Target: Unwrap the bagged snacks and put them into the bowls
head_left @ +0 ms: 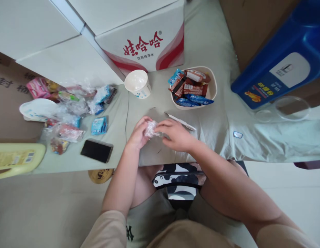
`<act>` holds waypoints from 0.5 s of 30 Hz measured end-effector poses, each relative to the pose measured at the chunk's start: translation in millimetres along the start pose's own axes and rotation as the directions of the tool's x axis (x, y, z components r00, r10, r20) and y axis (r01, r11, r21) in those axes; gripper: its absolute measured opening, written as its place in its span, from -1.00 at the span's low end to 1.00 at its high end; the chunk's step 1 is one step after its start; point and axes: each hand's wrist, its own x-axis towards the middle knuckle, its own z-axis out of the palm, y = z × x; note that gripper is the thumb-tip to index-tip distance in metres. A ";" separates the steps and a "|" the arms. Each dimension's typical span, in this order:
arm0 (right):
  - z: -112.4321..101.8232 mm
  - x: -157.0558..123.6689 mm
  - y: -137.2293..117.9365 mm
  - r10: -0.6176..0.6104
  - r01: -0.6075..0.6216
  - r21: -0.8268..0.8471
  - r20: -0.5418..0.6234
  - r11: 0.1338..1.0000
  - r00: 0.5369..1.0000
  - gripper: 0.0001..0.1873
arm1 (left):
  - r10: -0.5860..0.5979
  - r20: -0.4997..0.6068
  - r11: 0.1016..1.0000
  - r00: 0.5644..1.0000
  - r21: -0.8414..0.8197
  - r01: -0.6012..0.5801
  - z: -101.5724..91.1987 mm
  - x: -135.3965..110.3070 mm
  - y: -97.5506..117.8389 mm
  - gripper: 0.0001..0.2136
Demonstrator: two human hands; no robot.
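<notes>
My left hand (139,133) is closed around a crumpled piece of clear, shiny plastic wrap (150,129) above the cloth-covered table. From the other side my right hand (175,135) pinches at the same wrap with its fingertips. Whether anything lies inside the plastic I cannot make out. Just beyond my right hand lies a slim white pen-like tool (181,121) with a thin dark tip. A white paper cup (138,84) stands past my hands. To its right, a cream square bowl (213,90) holds several brown and blue snack packets (193,88).
On the left are a pile of wrapped snacks (74,100), a blue packet (99,125), a black phone (97,150) and a yellow bottle (17,157). White cartons (141,44) stand behind. At right are a big blue bottle (278,65) and a clear round lid (291,107).
</notes>
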 end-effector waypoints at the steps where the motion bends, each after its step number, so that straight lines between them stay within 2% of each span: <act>1: -1.4 -1.0 -1.2 0.008 -0.008 0.008 0.020 1.000 1.000 -0.49 | 0.024 -0.021 0.999 0.999 0.036 -0.024 -0.9 0.9 -0.3 -0.59; 3: -4.8 -2.0 -4.6 0.026 -0.026 0.021 0.039 0.999 0.999 -0.50 | 0.094 -0.095 0.993 0.991 0.085 -0.086 -5.1 4.2 0.8 -0.54; 5: -8.4 -1.3 -8.7 0.046 -0.048 0.032 0.073 0.998 0.996 -0.52 | 0.237 -0.232 0.970 0.943 0.116 -0.215 -11.6 9.6 6.8 -0.48; 6: -10.0 -0.3 -10.6 0.061 -0.065 0.038 0.105 0.997 0.993 -0.54 | 0.334 -0.308 0.942 0.891 0.152 -0.301 -14.9 13.3 12.3 -0.47; 8: -12.1 2.3 -13.8 0.087 -0.095 0.041 0.181 0.995 0.980 -0.57 | 0.543 -0.413 0.840 0.731 0.277 -0.467 -19.1 23.2 29.4 -0.52; 9: -12.3 3.8 -14.9 0.090 -0.100 0.035 0.214 0.994 0.973 -0.59 | 0.634 -0.418 0.773 0.651 0.360 -0.522 -19.2 29.7 40.9 -0.57; 11: -10.9 6.4 -16.3 0.080 -0.086 0.013 0.251 0.996 0.965 -0.61 | 0.789 -0.338 0.606 0.513 0.559 -0.565 -14.4 46.6 69.0 -0.67; 12: -9.4 7.5 -16.6 0.069 -0.072 0.001 0.261 0.997 0.963 -0.61 | 0.842 -0.252 0.502 0.478 0.691 -0.520 -9.8 57.3 84.5 -0.72; 13: -7.8 8.3 -16.8 0.059 -0.059 -0.010 0.266 0.998 0.962 -0.62 | 0.859 -0.146 0.383 0.491 0.819 -0.427 -4.4 69.4 100.2 -0.74; 14: -6.1 9.0 -16.8 0.053 -0.050 -0.021 0.269 0.999 0.962 -0.62 | 0.833 -0.048 0.263 0.552 0.911 -0.318 1.4 82.9 115.2 -0.75; 15: -4.6 9.6 -16.8 0.050 -0.043 -0.032 0.273 0.999 0.961 -0.63 | 0.765 0.001 0.175 0.643 0.962 -0.210 6.9 97.5 128.7 -0.77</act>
